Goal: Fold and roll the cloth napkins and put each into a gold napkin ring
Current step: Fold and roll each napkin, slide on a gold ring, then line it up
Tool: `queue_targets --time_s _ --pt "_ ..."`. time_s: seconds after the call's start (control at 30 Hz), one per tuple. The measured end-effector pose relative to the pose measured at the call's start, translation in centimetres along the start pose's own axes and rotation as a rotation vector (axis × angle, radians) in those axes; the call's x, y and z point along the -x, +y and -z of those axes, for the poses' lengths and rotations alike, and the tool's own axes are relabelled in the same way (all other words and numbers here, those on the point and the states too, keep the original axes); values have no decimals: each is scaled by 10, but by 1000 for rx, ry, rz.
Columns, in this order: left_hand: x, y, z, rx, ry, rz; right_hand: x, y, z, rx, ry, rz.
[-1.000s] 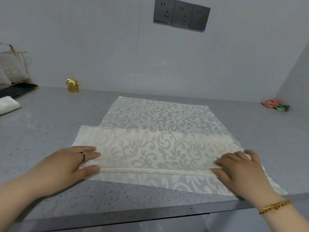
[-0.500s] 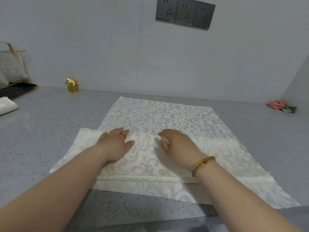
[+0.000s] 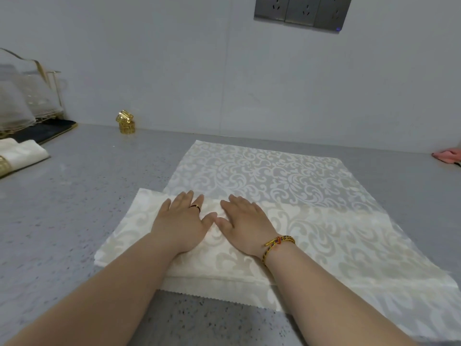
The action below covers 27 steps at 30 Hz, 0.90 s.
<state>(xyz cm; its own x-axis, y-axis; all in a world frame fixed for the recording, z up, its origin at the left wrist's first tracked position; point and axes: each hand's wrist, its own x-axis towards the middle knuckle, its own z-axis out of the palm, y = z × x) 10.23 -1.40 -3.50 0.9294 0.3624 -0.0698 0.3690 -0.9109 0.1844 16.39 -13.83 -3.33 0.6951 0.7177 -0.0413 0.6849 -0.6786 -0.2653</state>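
Observation:
A cream damask napkin (image 3: pixel 279 176) lies spread on the grey counter, its near part folded over into a wide band. My left hand (image 3: pixel 180 221) and my right hand (image 3: pixel 245 224) lie flat side by side on the middle of that folded band, thumbs almost touching, fingers straight and pressing the cloth. Two gold napkin rings (image 3: pixel 126 122) are stacked near the back wall at the left. A rolled white napkin in a gold ring (image 3: pixel 18 157) lies at the far left.
A rack of clear glassware on a dark tray (image 3: pixel 27 106) stands at the back left. A pink cloth (image 3: pixel 447 156) lies at the far right by the wall. Grey counter (image 3: pixel 74 201) stretches to the left of the napkin; its front edge is close to me.
Both hands left the outer ends of the fold and came together at the middle of the band, then slid slightly toward me while pressing it flat.

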Motion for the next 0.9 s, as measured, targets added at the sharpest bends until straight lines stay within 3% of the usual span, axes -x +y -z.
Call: queue_targets --time_s 0.17,0.37,0.5,0.7,0.8,0.9 --pt "0 -46 16 -22 -13 75 1 -1 2 -14 -12 3" --pt "-8 -93 39 166 5 198 1 -1 2 -24 -14 -1" --pt "-6 -88 48 373 47 197 1 -2 3 -27 -11 3" --pt "-4 -79 49 881 169 236 0 -2 3 -30 0 9" --pt "0 -86 54 998 -8 285 0 -1 4 -37 2 10" --pt "10 -92 59 922 -146 297 1 -1 4 -46 5 15"
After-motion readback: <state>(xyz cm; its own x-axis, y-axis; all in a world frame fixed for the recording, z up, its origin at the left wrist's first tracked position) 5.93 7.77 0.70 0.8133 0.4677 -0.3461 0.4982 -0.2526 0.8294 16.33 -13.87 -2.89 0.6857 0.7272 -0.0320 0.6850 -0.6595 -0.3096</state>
